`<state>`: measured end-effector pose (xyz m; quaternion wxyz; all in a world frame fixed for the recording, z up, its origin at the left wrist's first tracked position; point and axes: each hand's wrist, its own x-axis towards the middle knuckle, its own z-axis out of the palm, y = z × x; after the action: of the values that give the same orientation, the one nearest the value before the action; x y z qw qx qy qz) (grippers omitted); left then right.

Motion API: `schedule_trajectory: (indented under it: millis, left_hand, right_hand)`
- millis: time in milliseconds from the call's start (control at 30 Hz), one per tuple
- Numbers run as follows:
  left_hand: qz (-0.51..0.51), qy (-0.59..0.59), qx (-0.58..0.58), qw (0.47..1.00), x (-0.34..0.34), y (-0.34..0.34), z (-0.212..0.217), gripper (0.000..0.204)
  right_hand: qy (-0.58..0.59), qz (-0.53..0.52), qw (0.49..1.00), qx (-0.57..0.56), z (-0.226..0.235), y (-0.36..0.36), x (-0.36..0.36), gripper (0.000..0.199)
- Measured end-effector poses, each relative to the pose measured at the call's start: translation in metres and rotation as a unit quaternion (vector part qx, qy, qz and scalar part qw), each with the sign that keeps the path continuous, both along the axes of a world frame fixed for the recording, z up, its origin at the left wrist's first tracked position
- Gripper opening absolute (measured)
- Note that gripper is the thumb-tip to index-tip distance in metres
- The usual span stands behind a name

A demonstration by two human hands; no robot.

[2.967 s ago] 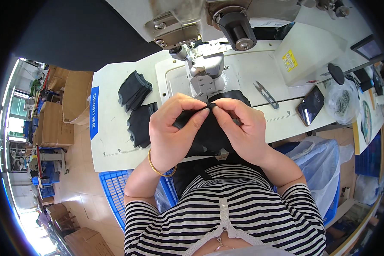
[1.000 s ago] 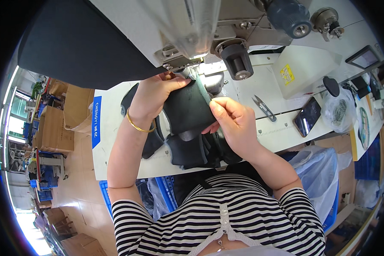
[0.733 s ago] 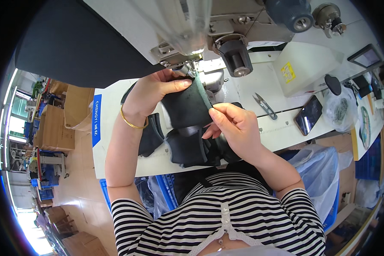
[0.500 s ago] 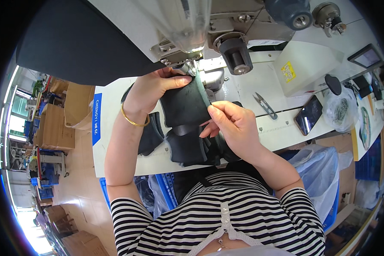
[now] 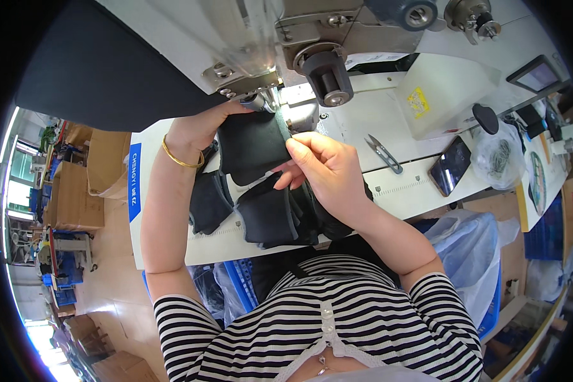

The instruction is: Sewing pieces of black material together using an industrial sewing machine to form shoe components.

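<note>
A black fabric piece (image 5: pixel 251 146) lies under the presser foot (image 5: pixel 270 100) of a sewing machine (image 5: pixel 248 63), its right edge running up to the lit needle area. My left hand (image 5: pixel 204 124) is at the fabric's upper left, next to the foot; its fingers are mostly hidden behind the machine head and cloth. With thumb and fingers pinched, my right hand (image 5: pixel 328 169) grips the fabric's right edge. Below it, more black fabric pieces (image 5: pixel 267 216) lie stacked at the table's near edge, and another black piece (image 5: pixel 210 200) lies to their left.
Thread snips (image 5: pixel 384 154), a phone (image 5: pixel 451 167) and a clear plastic bag (image 5: pixel 503 159) lie on the white table (image 5: pixel 388 191) to the right. A white box-shaped housing (image 5: pixel 442 102) stands behind them. Plastic-lined blue bins (image 5: pixel 471 254) are below the table edge.
The fabric piece has moved further up under the foot, and its lower edge has shifted off the stack. My left fingers have slipped mostly out of sight. The whole view has shifted slightly.
</note>
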<state>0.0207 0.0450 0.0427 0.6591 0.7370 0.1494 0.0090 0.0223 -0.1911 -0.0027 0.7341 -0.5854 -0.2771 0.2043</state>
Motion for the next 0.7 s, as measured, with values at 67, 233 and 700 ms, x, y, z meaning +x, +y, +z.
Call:
schedule_trajectory:
  millis: [67,233,700]
  left_hand:
    - [-0.011,-0.09,0.014,0.996,0.001,0.002,-0.002,0.029]
    - [0.045,-0.117,0.177,0.976,-0.007,-0.009,-0.001,0.031]
    - [0.042,-0.395,0.446,0.802,-0.057,-0.071,-0.028,0.034]
  right_hand:
    - [0.013,0.003,1.0,0.014,0.0,0.002,0.002,0.026]
    - [0.003,0.006,1.0,0.01,0.001,0.006,0.005,0.026]
    - [-0.163,-0.061,0.985,0.003,-0.014,0.001,0.006,0.02]
